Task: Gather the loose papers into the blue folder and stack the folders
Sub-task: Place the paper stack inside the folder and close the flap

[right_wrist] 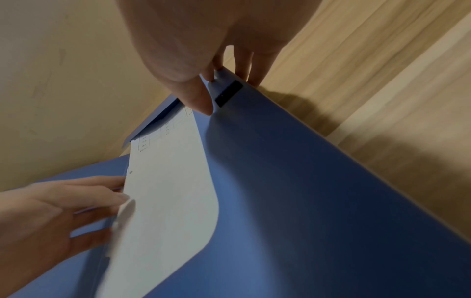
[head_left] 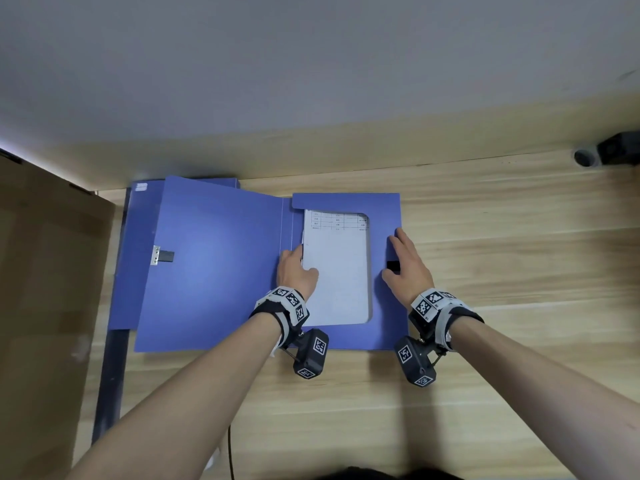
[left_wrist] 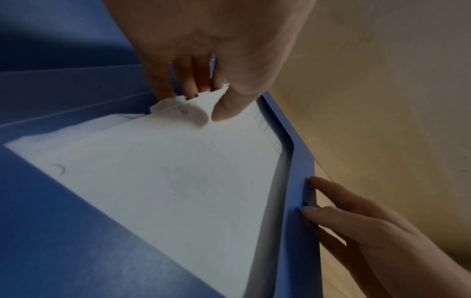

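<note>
Both hands work the open blue folder [head_left: 214,268] on the bench [head_left: 502,237] — left hand [head_left: 296,271] pinching the papers [head_left: 337,268] inside, right hand [head_left: 407,266] flat on its edge. Pinched sheets may crease — or snag.

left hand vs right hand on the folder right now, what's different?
The left hand pinches the papers at their left edge, curling it up; the right hand only rests on the open folder. The left hand's fingers are bent around paper; the right hand's lie fairly straight over the folder's right edge, by the black patch. Both are on the folder's right half and wear wrist cameras.
</note>
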`<state>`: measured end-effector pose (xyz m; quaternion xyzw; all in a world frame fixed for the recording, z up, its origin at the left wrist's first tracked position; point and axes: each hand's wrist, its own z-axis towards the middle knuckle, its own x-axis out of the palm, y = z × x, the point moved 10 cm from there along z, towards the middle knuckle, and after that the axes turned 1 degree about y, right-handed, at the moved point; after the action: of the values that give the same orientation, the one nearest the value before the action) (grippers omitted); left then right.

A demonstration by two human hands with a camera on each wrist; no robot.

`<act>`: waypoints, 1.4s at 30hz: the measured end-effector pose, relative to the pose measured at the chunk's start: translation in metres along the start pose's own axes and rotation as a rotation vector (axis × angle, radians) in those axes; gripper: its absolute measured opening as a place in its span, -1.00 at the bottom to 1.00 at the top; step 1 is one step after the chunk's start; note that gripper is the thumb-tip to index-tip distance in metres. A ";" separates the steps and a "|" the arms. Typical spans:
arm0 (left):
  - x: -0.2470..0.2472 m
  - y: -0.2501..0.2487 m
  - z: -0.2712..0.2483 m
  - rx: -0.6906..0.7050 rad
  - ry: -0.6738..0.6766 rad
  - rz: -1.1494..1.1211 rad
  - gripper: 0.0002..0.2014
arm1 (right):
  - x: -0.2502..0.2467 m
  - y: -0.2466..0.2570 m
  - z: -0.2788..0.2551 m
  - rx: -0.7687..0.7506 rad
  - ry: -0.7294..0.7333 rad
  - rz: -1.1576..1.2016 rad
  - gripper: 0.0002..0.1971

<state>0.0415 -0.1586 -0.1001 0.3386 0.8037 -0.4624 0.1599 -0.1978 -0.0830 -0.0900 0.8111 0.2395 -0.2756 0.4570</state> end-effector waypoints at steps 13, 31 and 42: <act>0.006 0.010 -0.014 -0.085 0.024 -0.082 -0.60 | 0.006 -0.001 0.002 -0.033 0.024 -0.055 -0.26; -0.184 0.027 -0.063 0.061 -0.381 0.006 -0.48 | 0.002 0.022 0.007 -0.092 -0.033 -0.359 -0.43; -0.237 0.096 -0.081 -0.227 -0.338 0.049 -0.33 | 0.036 0.036 -0.045 0.053 0.004 -0.317 -0.54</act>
<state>0.2826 -0.1504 0.0163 0.2553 0.8040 -0.4150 0.3408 -0.1378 -0.0554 -0.0731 0.7755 0.3578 -0.3489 0.3858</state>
